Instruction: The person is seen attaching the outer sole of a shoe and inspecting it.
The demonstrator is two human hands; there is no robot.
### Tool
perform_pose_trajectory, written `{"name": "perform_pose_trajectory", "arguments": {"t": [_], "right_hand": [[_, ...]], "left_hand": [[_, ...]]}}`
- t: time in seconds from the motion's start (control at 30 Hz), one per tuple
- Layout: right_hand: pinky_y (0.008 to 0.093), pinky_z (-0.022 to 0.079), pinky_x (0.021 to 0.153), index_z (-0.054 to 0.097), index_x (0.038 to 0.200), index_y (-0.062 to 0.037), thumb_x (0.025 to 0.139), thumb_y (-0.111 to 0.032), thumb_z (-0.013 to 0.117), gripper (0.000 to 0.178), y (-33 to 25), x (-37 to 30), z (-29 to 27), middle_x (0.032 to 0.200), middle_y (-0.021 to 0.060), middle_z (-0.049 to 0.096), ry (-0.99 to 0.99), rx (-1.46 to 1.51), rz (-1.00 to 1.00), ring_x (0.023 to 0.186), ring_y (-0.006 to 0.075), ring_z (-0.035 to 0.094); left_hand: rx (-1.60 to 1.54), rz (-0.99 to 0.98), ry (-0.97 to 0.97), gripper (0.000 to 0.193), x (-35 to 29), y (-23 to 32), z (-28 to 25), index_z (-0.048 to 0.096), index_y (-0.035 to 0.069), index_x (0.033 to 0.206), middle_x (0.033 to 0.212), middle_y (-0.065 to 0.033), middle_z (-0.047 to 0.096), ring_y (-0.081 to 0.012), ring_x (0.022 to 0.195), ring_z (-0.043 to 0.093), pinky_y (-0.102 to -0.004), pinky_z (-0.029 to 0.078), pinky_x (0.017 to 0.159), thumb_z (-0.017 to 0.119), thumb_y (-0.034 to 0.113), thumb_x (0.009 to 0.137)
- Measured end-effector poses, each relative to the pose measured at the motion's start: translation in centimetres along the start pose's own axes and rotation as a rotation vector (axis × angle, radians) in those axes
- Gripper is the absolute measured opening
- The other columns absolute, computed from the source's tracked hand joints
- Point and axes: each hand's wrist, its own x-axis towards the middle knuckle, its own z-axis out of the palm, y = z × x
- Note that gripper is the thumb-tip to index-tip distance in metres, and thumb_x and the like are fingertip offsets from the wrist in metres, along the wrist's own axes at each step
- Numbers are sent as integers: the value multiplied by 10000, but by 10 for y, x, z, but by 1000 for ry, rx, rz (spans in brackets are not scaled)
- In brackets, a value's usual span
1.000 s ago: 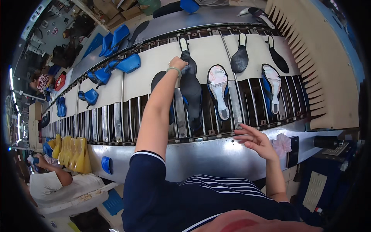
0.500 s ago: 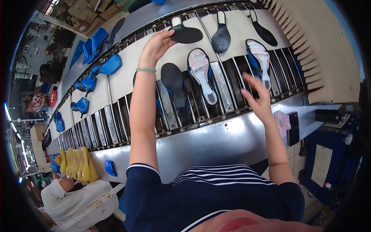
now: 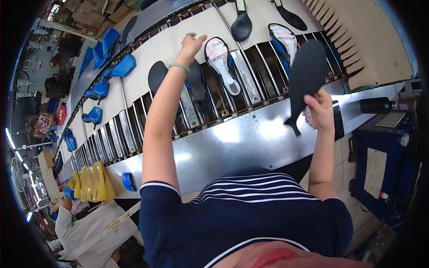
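Well left of the left hand (image 3: pixel 191 47) I logged blue heeled shoes (image 3: pixel 120 68). Nearer, a dark sole (image 3: pixel 157 75) showed partly behind that arm. The left hand looked empty to me, fingers loosely parted. Just right of it, an upturned sandal (image 3: pixel 218 56) lay on conveyor bars (image 3: pixel 261 73); a second sandal (image 3: pixel 283 33) sat between the hands. Right hand (image 3: pixel 321 110), well apart from the left: clamped on a black shoe sole (image 3: pixel 308 67), broad end farthest out. Just right, a black bottle (image 3: pixel 374 106).
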Motion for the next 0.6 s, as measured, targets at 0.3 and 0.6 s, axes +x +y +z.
{"name": "perform_pose_trajectory", "arguments": {"t": [0.3, 0.6], "right_hand": [[227, 471, 618, 644, 1133, 21, 823, -44, 745, 333, 61, -92, -26, 939, 39, 706, 28, -58, 473, 759, 47, 618], [399, 491, 715, 474, 1436, -186, 780, -16, 588, 687, 82, -106, 3, 1033, 144, 544, -152, -1659, -92, 886, 305, 566]], "left_hand": [[-679, -489, -439, 410, 15, -55, 62, 575, -58, 1199, 1125, -171, 667, -273, 1013, 659, -389, 523, 925, 706, 130, 858], [-861, -177, -280, 701, -35, -51, 64, 463, -51, 1284, 1128, -173, 652, -288, 1001, 660, -401, 533, 888, 807, -42, 673]]}}
